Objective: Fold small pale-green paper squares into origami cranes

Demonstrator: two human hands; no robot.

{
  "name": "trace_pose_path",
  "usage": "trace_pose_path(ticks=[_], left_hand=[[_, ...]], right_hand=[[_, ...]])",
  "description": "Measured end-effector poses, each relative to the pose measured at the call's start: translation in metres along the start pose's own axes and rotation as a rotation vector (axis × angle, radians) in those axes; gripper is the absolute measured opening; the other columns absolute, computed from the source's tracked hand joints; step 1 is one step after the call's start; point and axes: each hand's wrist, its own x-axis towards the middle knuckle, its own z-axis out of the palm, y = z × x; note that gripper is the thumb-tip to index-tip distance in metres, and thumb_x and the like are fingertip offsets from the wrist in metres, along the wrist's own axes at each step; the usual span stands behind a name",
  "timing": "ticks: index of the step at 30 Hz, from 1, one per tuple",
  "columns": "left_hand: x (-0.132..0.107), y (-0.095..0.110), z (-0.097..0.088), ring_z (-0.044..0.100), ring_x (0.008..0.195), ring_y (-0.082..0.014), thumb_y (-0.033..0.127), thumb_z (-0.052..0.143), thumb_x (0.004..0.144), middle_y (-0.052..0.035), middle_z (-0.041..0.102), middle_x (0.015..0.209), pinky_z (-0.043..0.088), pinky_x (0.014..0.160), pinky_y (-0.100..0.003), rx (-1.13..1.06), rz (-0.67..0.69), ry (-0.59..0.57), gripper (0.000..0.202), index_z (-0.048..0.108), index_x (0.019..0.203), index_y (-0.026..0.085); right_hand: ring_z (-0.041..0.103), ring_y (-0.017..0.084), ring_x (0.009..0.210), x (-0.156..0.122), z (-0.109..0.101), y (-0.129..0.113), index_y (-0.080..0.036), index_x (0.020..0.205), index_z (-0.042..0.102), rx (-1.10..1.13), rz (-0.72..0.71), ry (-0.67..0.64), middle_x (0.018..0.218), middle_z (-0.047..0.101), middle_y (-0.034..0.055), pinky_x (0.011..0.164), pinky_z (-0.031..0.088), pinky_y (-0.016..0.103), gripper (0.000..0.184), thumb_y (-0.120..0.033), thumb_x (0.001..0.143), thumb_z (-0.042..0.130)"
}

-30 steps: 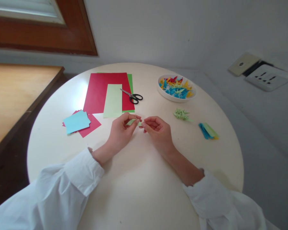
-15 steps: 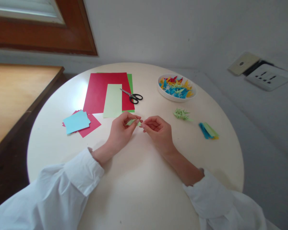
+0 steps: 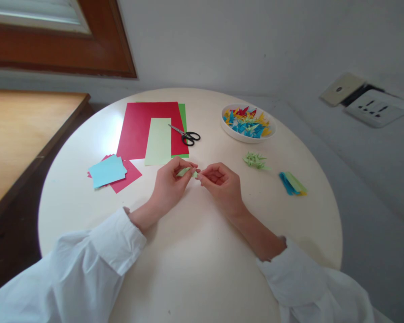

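Note:
Between my two hands is a small piece of folded light green paper (image 3: 184, 171), partly hidden by fingers. My left hand (image 3: 171, 181) pinches it between thumb and fingers. With thumb and forefinger, my right hand (image 3: 222, 184) grips its right end, the fingertips of both hands almost meeting. Just beyond my hands lie a pale green paper strip (image 3: 158, 143) and black-handled scissors (image 3: 187, 137), both over a red sheet (image 3: 134, 125). To the right of my right hand sits a small heap of light green folded paper pieces (image 3: 255, 160).
A white bowl (image 3: 237, 136) holds many coloured paper cranes at the back right. Folded blue, green and yellow papers (image 3: 292, 183) lie near the right edge. Blue and red paper squares (image 3: 107, 171) are stacked at left. A wooden table (image 3: 30, 116) stands beyond the round white table (image 3: 195, 269).

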Motion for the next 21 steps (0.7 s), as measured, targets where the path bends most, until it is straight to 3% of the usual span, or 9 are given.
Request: trace_pose_path(ticks=[21], left_hand=[[0.0013, -0.0034, -0.0006, 0.064, 0.076, -0.0161, 0.023, 0.06, 0.074, -0.0043, 0.067, 0.079, 0.05, 0.068, -0.028, 0.07, 0.003, 0.014, 0.007, 0.056, 0.072, 0.017]], right_hand=[[0.06, 0.011, 0.06, 0.0015, 0.003, 0.0026, -0.018, 0.066, 0.055, 0.018, 0.026, -0.022, 0.063, 0.06, -0.0024, 0.057, 0.05, 0.023, 0.019, -0.026, 0.06, 0.071]])
